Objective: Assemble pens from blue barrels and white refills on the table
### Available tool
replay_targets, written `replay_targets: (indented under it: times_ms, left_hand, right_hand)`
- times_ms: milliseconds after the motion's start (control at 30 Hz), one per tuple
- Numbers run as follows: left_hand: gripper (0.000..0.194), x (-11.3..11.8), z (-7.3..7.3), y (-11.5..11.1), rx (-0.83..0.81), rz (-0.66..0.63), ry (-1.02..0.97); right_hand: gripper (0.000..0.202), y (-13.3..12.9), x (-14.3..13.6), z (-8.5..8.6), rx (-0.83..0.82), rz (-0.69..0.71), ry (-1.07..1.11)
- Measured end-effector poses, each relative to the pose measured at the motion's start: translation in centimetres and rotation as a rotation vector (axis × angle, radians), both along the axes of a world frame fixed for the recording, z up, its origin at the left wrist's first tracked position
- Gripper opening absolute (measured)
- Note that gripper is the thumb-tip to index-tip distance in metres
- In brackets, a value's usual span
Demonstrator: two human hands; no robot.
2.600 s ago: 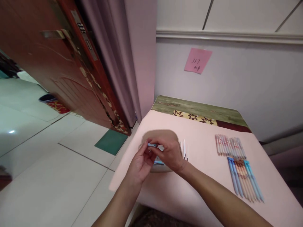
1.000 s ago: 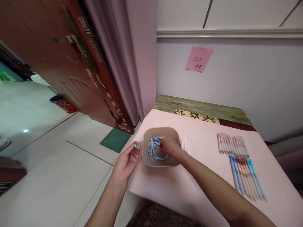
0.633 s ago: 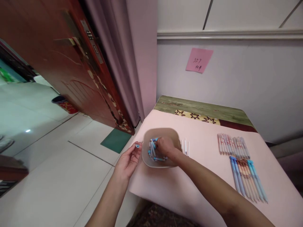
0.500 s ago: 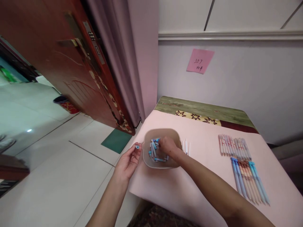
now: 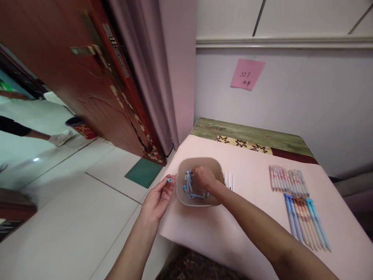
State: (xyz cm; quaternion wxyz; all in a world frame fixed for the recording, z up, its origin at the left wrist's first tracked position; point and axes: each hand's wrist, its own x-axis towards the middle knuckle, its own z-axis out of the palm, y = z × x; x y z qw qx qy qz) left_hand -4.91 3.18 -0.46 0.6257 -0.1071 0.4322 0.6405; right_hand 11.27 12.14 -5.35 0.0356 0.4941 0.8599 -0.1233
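Observation:
A beige bin [image 5: 215, 165] near the table's left edge holds several blue and grey pen parts [image 5: 189, 182]. My right hand [image 5: 205, 177] reaches into it, fingers bent together above the parts; whatever they grip is hidden. Just left of the bin, my left hand [image 5: 162, 194] pinches a small blue pen part [image 5: 169, 180], its round end showing. Thin white sticks [image 5: 229, 181] lie to the right of the bin. Further right are a row of pink and clear pens [image 5: 288, 181] and, below it, a row of blue, brown and turquoise pens [image 5: 307, 223].
The pink-covered table [image 5: 253, 217] stands against a wall bearing a pink note [image 5: 247, 74]. At the left are a red-brown door [image 5: 87, 74], a red bin [image 5: 83, 127] and a green mat [image 5: 143, 172]. A person's leg [image 5: 37, 134] shows beyond the door.
My right hand has shifted slightly left within the bin. A person's leg and arm have come into view at the far left. My left hand keeps its pinch, barely moved.

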Motion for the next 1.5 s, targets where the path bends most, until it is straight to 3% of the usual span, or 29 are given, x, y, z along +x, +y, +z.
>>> replay_targets:
  times_ms: [133,300,467,667,867,1033,1500]
  left_hand:
    - [0.017,-0.1,-0.3,0.2,0.011,-0.016,0.024]
    - [0.017,0.0,-0.7,0.5,0.016,-0.025,0.053]
    - [0.016,0.7,-0.6,0.6,-0.001,-0.058,0.031]
    - [0.018,1.1,-0.1,0.5,0.004,-0.071,0.034]
    - [0.018,1.7,0.0,0.4,0.011,-0.062,0.032]
    - [0.016,1.8,-0.3,0.4,0.028,-0.084,0.031]
    - [0.017,0.7,-0.6,0.4,0.004,-0.048,0.003]
  right_hand:
    - [0.022,0.1,2.9,1.4,0.008,-0.023,0.028]
    - [0.022,0.2,7.1,3.8,0.085,-0.152,-0.012]
    - [0.023,0.3,8.7,4.5,0.137,-0.221,-0.049]
    - [0.024,0.4,8.0,3.3,0.113,-0.212,-0.111]
    - [0.012,-1.2,6.0,1.4,0.024,-0.015,-0.183]
    - [0.016,-2.5,4.9,0.9,0.025,0.096,-0.221]
    - [0.019,-3.6,4.1,0.8,-0.047,0.048,-0.229]
